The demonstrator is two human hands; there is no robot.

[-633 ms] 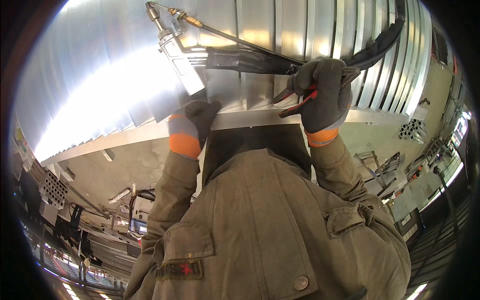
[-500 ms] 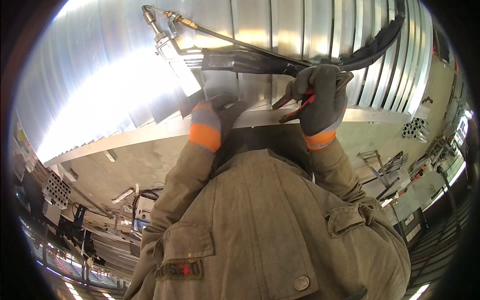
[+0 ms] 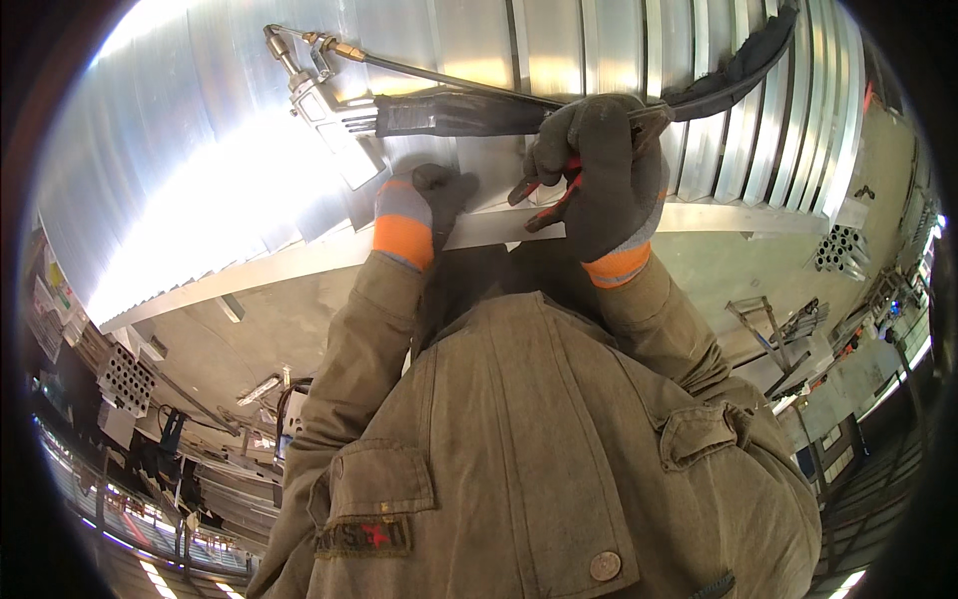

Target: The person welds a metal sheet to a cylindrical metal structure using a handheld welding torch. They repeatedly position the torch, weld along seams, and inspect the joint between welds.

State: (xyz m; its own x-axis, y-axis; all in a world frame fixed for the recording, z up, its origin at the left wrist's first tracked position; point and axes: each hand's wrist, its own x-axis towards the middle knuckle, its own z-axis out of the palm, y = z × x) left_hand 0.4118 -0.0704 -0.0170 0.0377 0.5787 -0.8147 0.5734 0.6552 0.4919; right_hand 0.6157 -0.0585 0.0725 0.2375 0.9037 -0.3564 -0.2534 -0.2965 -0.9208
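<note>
Both of my hands wear grey gloves with orange cuffs. My right hand (image 3: 599, 175) grips pliers (image 3: 544, 215) with red and dark handles; the handle ends point left, and the head pokes out on the right beside a black-sleeved cable. My left hand (image 3: 431, 205) is closed, fingers curled, at the near edge of the ribbed silver metal panels (image 3: 479, 165); whatever it may hold is hidden. Ahead of it lies a silver gun-shaped tool (image 3: 334, 130) with a brass-fitted hose (image 3: 439, 75) and a black-wrapped cable (image 3: 459, 115) running right behind my right hand.
A pale metal bar (image 3: 269, 265) runs along the panels' near edge. Beyond it is the concrete floor (image 3: 289, 329). Bundled tubes (image 3: 840, 250) and a metal frame (image 3: 763, 334) stand to the right, a perforated block (image 3: 127, 381) to the left. Strong glare covers the left panels.
My right hand has moved left with the pliers, closer to my left hand. The view has shifted slightly, and the gun-shaped tool appears a little further left.
</note>
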